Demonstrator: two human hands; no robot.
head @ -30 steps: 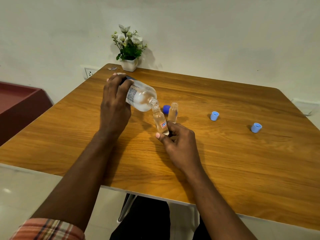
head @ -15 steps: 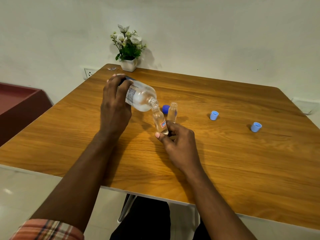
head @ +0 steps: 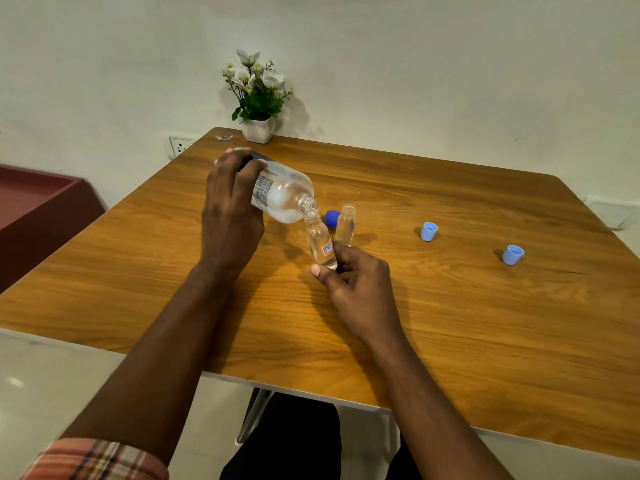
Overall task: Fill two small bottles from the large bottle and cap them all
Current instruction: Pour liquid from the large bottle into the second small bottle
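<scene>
My left hand [head: 230,209] grips the large clear bottle [head: 282,194], tipped nearly flat with its open mouth down to the right. That mouth meets the neck of a small clear bottle [head: 320,242] with a red label, tilted left and held at its base by my right hand [head: 356,289]. A second small bottle [head: 345,225] stands upright and uncapped just behind. A dark blue cap [head: 331,217] lies beside it. Two light blue caps [head: 429,231] [head: 512,254] rest on the table to the right, open side up.
The wooden table [head: 450,323] has its near edge across the bottom. A white pot of flowers [head: 258,98] stands at the far left corner by the wall. A dark red cabinet [head: 38,209] sits left of the table.
Both hands keep the same hold and the pouring pose. The large bottle and the small one have hardly moved.
</scene>
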